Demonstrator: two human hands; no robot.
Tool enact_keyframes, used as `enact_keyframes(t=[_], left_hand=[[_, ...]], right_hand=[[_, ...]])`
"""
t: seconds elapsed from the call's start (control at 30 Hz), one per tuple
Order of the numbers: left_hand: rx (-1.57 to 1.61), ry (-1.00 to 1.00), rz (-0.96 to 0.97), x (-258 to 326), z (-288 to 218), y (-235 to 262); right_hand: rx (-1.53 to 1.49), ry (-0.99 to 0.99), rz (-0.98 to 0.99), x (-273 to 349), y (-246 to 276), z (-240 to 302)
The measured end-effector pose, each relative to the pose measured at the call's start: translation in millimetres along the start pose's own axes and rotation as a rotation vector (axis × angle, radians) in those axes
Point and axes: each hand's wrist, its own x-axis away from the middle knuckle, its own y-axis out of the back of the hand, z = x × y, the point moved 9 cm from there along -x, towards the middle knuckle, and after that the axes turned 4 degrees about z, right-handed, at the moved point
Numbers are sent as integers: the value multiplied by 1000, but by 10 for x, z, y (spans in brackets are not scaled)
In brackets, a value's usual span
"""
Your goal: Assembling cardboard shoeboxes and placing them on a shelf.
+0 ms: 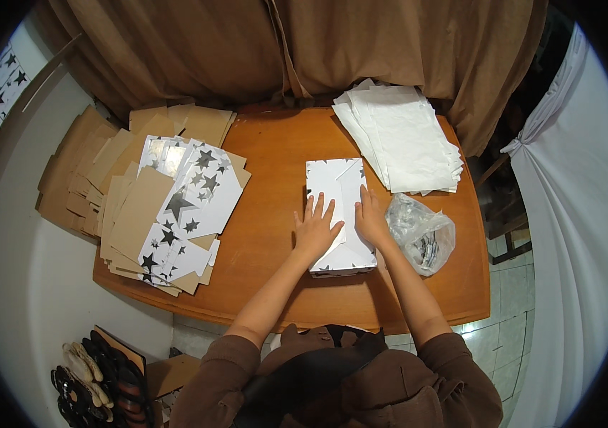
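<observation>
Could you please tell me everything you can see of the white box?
The box is rectangular, paper-like, white, with dark stars showing on its near side and edges. Its mostly plain top has folds and seams. It lies flat on the table, lengthwise front to back. The left hand rests on its top, the right hand at its right edge.

Nothing readable right now from where I'm standing: no word, no number. Star-edged white box (347,203), clock's centre: pattern only. Starred cards (179,207), nine o'clock: pattern again, no letters showing. Paper stack (404,139), one o'clock: looks plain. Plastic bag (421,235), three o'clock: crumpled, nothing legible.
</observation>
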Motion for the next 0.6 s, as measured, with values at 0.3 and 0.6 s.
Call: enact_keyframes(t=[0.3,0.6], left_hand=[[-70,12,-30,-26,4,-104],[293,20,-186,-19,174,-27]], right_hand=[[-28,80,-38,-12,-10,-60],[-250,117,-56,-25,-32,-131]])
